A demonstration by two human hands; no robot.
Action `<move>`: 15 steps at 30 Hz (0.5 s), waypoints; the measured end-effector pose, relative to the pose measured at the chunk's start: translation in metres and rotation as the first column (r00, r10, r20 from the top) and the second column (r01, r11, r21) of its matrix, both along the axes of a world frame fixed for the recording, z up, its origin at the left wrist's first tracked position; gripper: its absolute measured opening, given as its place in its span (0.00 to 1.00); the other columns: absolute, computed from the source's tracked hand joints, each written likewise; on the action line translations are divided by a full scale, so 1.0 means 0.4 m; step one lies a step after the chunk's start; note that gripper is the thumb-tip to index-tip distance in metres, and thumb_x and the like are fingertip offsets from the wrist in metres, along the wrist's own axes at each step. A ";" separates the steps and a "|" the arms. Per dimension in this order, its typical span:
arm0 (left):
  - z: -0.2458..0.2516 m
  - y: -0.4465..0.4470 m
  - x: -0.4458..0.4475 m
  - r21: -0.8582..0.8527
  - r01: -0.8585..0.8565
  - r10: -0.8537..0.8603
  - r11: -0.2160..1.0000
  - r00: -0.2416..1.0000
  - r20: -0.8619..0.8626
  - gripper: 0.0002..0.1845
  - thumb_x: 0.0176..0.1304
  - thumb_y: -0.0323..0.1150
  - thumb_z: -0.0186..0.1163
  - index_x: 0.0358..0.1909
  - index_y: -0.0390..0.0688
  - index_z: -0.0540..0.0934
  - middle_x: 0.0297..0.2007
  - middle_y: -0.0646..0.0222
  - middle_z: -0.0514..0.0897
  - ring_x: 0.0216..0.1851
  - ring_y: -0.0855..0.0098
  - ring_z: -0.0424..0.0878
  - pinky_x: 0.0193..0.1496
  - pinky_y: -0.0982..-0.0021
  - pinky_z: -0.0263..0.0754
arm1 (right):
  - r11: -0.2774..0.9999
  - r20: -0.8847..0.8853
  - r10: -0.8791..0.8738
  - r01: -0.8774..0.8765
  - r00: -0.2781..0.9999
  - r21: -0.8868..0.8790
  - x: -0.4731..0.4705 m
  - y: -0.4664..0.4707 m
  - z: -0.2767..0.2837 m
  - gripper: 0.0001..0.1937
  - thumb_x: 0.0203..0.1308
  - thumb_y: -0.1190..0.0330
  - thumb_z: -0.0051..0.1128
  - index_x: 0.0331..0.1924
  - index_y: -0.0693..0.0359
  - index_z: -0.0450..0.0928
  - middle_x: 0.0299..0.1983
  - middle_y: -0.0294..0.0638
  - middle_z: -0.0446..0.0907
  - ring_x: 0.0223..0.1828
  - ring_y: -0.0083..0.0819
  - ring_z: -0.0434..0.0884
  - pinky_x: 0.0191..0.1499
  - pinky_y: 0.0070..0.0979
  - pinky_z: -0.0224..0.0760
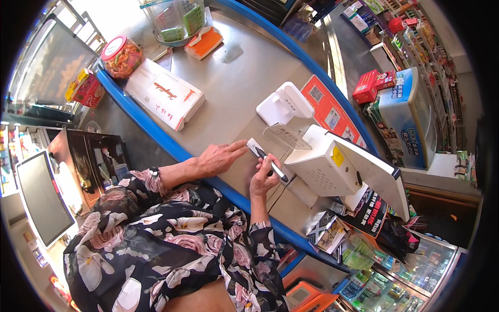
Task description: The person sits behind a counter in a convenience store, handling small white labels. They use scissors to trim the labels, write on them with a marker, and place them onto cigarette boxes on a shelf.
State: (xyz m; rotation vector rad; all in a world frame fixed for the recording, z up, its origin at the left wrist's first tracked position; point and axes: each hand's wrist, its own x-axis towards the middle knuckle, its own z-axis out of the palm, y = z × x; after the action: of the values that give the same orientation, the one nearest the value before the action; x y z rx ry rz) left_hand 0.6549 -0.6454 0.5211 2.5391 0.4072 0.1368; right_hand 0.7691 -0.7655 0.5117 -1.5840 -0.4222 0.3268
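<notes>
My right hand (265,177) grips a slim black-and-white marker-like pen (277,171), which slants above the metal counter top (230,101). A small white piece (253,145) with dark marks lies at the pen's upper end; whether it is a separate item is unclear. Stretched over the counter from the left, my left hand (220,159) has its fingers extended, their tips at the edge of that white piece. Its thumb is hidden. Just right of my right hand stands a white point-of-sale terminal (321,171) with a clear plate on it.
A white payment device (286,103) stands behind the terminal beside a red code sheet (331,111). Further off are a white carton (165,93), a candy jar (121,56) and an orange tissue pack (204,42). A raised blue rim (152,128) edges the counter.
</notes>
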 end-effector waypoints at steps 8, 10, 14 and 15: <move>0.010 -0.008 0.011 -0.025 -0.023 0.023 0.999 1.000 -0.014 0.29 0.51 0.24 0.54 0.59 0.45 0.65 0.62 0.63 0.64 0.36 0.58 0.81 0.30 0.62 0.78 | 0.997 0.044 -0.013 0.016 0.999 -0.082 -0.002 0.002 0.000 0.11 0.64 0.64 0.51 0.42 0.65 0.73 0.27 0.36 0.76 0.24 0.17 0.70 0.28 0.14 0.65; 0.009 -0.009 0.011 -0.014 -0.018 0.017 1.000 1.000 -0.020 0.29 0.51 0.24 0.54 0.58 0.44 0.66 0.62 0.62 0.63 0.36 0.58 0.81 0.29 0.61 0.78 | 0.997 0.059 0.010 -0.005 0.998 -0.080 -0.004 0.002 0.003 0.11 0.64 0.64 0.51 0.42 0.64 0.73 0.27 0.36 0.76 0.24 0.17 0.70 0.28 0.14 0.65; 0.006 -0.011 0.011 -0.009 -0.005 0.005 1.000 1.000 -0.015 0.28 0.50 0.24 0.54 0.58 0.43 0.66 0.62 0.60 0.63 0.36 0.58 0.81 0.29 0.61 0.78 | 0.993 0.078 0.024 -0.014 0.997 -0.117 -0.003 0.000 0.005 0.11 0.64 0.64 0.51 0.42 0.64 0.73 0.27 0.36 0.76 0.24 0.16 0.70 0.27 0.13 0.65; 0.006 -0.011 0.011 -0.010 -0.004 0.003 1.000 1.000 -0.015 0.28 0.50 0.24 0.54 0.58 0.43 0.66 0.62 0.60 0.63 0.35 0.58 0.81 0.29 0.61 0.78 | 0.995 0.082 0.021 -0.013 0.996 -0.095 -0.003 0.001 0.004 0.12 0.64 0.63 0.52 0.42 0.65 0.74 0.26 0.36 0.76 0.23 0.17 0.70 0.27 0.14 0.65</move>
State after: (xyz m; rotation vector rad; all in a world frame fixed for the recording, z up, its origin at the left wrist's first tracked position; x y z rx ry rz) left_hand 0.6595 -0.6498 0.5236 2.5306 0.4172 0.1171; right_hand 0.7680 -0.7650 0.5132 -1.6914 -0.4907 0.2987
